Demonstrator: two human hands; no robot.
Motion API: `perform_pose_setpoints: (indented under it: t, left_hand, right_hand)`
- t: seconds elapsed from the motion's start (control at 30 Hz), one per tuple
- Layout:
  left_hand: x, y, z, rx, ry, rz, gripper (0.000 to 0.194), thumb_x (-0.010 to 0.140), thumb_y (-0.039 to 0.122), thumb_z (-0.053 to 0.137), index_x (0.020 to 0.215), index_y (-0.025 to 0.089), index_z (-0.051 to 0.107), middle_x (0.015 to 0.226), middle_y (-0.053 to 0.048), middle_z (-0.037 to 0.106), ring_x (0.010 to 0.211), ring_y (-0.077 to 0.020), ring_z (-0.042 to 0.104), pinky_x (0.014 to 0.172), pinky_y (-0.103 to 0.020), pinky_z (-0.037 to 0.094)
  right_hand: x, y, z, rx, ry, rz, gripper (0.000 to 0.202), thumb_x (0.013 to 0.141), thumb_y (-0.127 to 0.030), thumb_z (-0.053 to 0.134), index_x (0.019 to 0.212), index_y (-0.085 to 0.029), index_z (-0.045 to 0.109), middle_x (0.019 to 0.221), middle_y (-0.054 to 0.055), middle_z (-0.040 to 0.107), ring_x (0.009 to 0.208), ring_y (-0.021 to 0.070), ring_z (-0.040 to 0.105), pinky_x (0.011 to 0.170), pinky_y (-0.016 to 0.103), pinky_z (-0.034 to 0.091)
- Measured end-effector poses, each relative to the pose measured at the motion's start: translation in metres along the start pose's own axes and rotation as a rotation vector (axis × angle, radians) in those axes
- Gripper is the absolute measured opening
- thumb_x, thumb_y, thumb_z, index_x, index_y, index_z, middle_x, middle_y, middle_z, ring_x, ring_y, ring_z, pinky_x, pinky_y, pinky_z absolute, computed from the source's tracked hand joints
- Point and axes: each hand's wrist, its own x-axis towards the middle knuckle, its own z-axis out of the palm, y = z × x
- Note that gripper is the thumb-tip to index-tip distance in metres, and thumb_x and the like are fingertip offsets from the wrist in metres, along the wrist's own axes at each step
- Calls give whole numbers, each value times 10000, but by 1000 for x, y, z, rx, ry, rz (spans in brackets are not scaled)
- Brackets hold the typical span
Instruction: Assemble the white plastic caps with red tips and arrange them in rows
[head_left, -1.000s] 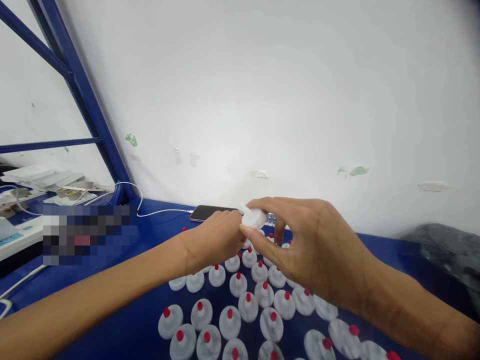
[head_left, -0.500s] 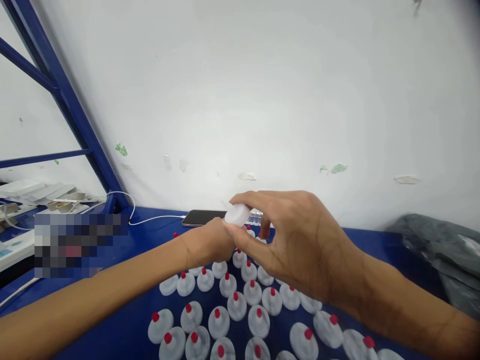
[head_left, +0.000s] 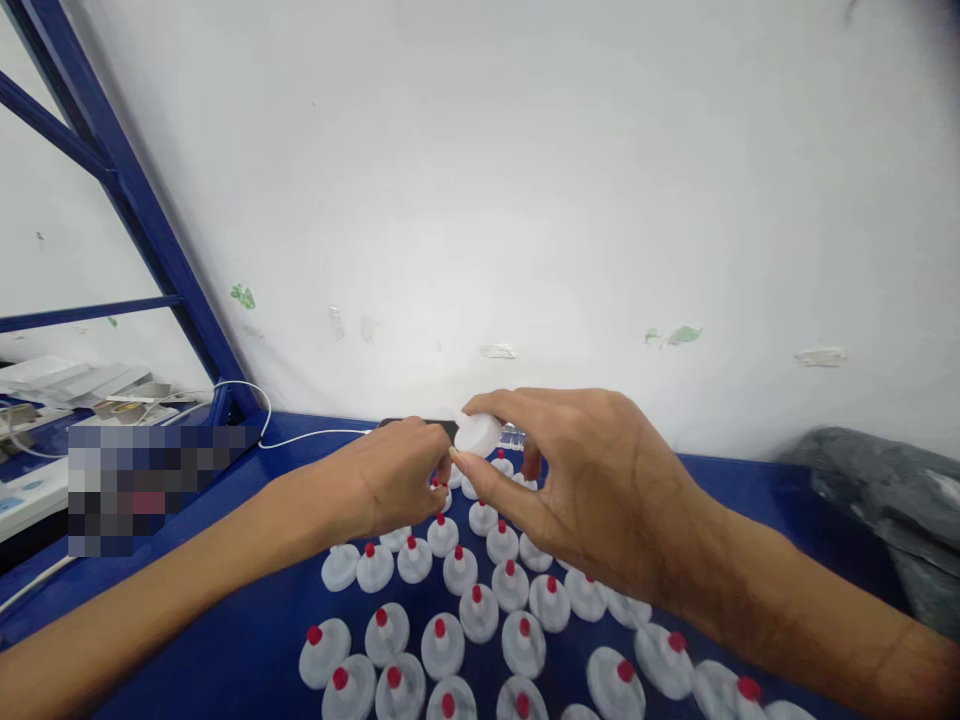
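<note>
On my feed, a blue desk [head_left: 225, 665] spans the lower frame. Many round white pieces [head_left: 524, 650] with red tips on it, tips up, in loose rows from bottom centre to mid-frame; some near touching, others apart. Dark phone [head_left: 449, 427] at the far edge, centre, partly hidden; white cable [head_left: 307, 436] trailing left. Dark grey plastic bag [head_left: 862, 475], crumpled, far right. Pixelated patch, left: contents unreadable to me.
</note>
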Motion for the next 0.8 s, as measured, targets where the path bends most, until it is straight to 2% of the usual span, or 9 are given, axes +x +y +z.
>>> perform_pose_setpoints:
  t: [0.1,0.23,0.33,0.47,0.57,0.7,0.8]
  left_hand:
    - [-22,-8,-8,-46,7,-87,150,878,356,654,839,211,651,639,54,522,582,-126,480,555,-269,387]
    - [-40,-13,-11,-263,-10,-187,190,861,442,636,848,265,705,505,87,382,474,-108,362,488,-268,305]
    - [-44,-17,-7,-476,-4,-237,246,848,488,655,883,249,704,532,98,315,485,-98,315,493,-252,327]
    - [-46,-20,-2,-676,63,-268,312,811,525,713,905,228,706,537,103,307,494,-94,269,477,-257,267]
    - [-47,-19,2,-768,84,-268,330,821,533,713,921,218,711,537,107,282,495,-87,235,475,-257,220]
    - [-49,-17,5,-848,52,-263,242,814,435,757,943,233,723,543,106,298,496,-79,238,475,-243,218]
    - [-50,-15,5,-889,30,-255,238,818,432,763,959,243,727,547,107,311,496,-72,239,471,-232,211]
  right_hand:
    - [-1,0,5,-5,-19,23,296,933,-366,626,1172,-207,695,796,-16,710,607,172,620,651,351,475]
    - [-3,1,17,-14,-136,12,283,946,-385,583,1154,-231,697,883,-4,743,707,216,681,682,374,488]
    - [-6,0,29,-26,-225,-18,302,928,-355,591,1174,-216,695,952,19,757,832,257,714,678,376,483]
    - [-11,-3,42,-28,-279,-45,318,903,-366,593,1155,-210,711,857,20,742,765,263,714,610,370,453]
    - [-13,-5,46,-26,-307,-47,333,897,-361,576,1154,-197,711,849,31,734,760,268,713,601,369,443]
    - [-14,-6,46,-15,-353,-45,350,907,-328,550,1189,-187,701,944,50,744,828,280,720,636,382,459]
    - [-13,-6,47,-26,-389,-41,344,911,-347,550,1172,-186,707,921,50,739,796,295,717,614,400,449]
